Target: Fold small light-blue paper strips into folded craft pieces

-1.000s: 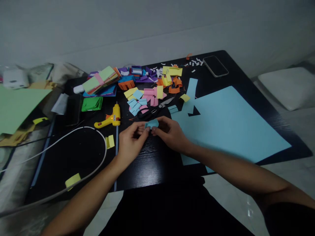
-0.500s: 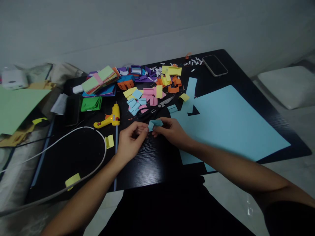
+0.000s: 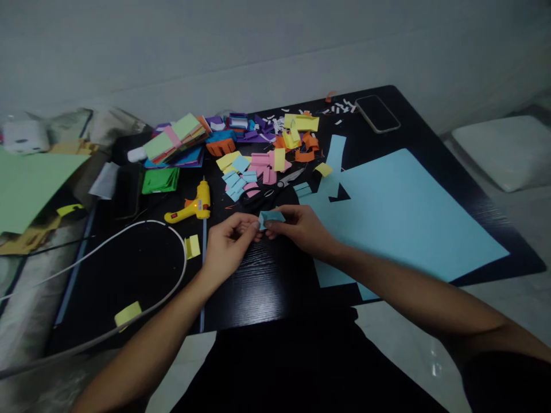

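Note:
A small folded piece of light blue paper (image 3: 272, 216) is held between my two hands, above the near middle of the black table. My left hand (image 3: 230, 240) pinches its left end between thumb and fingers. On the other side my right hand (image 3: 303, 228) grips the right part, thumb in front. Just beyond the hands lie black-handled scissors (image 3: 282, 184), partly over other items. To the right spreads a large light blue paper sheet (image 3: 404, 212) with a cut-out notch, and my right forearm passes over it.
A yellow glue gun (image 3: 196, 205) stands left of my hands, near a looping white cable (image 3: 183, 252). Folded paper pieces (image 3: 258, 166) in several colours lie beyond. A phone (image 3: 377, 113) rests at the back right. Paper stacks (image 3: 174, 140) sit at the back left.
The blue paper piece has tilted slightly between my fingers, its fold looking a little different. Both hands stay in nearly the same place.

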{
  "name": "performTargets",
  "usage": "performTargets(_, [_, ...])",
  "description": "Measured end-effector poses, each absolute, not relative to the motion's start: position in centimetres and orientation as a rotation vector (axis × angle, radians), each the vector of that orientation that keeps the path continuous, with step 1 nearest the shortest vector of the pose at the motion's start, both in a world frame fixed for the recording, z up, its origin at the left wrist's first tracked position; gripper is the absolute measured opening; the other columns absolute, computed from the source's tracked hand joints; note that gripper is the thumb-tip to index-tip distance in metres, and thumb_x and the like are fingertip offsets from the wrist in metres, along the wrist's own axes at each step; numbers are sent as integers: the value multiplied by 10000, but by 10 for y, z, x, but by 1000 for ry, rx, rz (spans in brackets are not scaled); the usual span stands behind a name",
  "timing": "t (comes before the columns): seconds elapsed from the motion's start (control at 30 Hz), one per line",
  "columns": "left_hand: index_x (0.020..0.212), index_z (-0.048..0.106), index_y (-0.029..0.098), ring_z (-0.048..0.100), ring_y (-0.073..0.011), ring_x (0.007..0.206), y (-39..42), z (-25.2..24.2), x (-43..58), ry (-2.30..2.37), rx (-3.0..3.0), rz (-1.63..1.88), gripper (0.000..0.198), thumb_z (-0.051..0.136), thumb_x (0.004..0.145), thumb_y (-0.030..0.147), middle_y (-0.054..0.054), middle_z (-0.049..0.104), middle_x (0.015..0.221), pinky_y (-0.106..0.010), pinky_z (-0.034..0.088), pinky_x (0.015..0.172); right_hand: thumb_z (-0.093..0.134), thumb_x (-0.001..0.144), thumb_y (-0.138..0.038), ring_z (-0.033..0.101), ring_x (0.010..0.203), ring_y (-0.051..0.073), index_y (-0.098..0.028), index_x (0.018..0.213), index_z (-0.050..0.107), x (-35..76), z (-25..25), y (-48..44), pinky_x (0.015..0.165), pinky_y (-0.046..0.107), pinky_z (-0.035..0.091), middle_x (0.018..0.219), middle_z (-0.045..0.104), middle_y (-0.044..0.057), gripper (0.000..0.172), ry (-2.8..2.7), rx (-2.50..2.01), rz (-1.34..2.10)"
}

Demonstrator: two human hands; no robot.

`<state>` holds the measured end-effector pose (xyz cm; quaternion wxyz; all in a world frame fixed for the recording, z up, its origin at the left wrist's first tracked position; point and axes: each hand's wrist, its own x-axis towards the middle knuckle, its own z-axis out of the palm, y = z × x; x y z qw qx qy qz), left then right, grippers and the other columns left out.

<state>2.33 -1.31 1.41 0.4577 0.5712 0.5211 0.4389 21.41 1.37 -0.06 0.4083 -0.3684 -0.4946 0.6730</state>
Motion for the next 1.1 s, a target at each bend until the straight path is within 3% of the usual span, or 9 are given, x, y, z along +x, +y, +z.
performTargets(0.27, [1149, 676, 197, 730, -157, 779, -16, 6, 24, 1202, 1609, 1084, 260, 746, 916, 287, -35, 772, 912, -282, 605, 758, 845, 767, -295, 684, 658, 141, -187, 887, 754, 212, 0, 11, 739, 333, 586, 742, 736, -12, 185, -1210, -984, 1609])
performTargets(0.7, [1115, 704, 187, 731, -124, 733, -17, 5, 24, 1270, 1701, 1114, 167, 687, 957, 239, -10, 780, 866, -239, 601, 718, 856, 750, -295, 730, 738, 156, -188, 940, 788, 212, 0, 13, 787, 353, 616, 835, 778, 14, 227, -1178, -962, 1689])
performTargets(1.1, [1111, 702, 200, 736, -138, 747, -17, 4, 24, 1247, 1677, 1095, 164, 696, 958, 258, -15, 776, 871, -250, 603, 718, 854, 775, -317, 740, 700, 161, -175, 956, 783, 214, 0, 11, 772, 342, 621, 767, 771, 10, 240, -1250, -989, 1626])
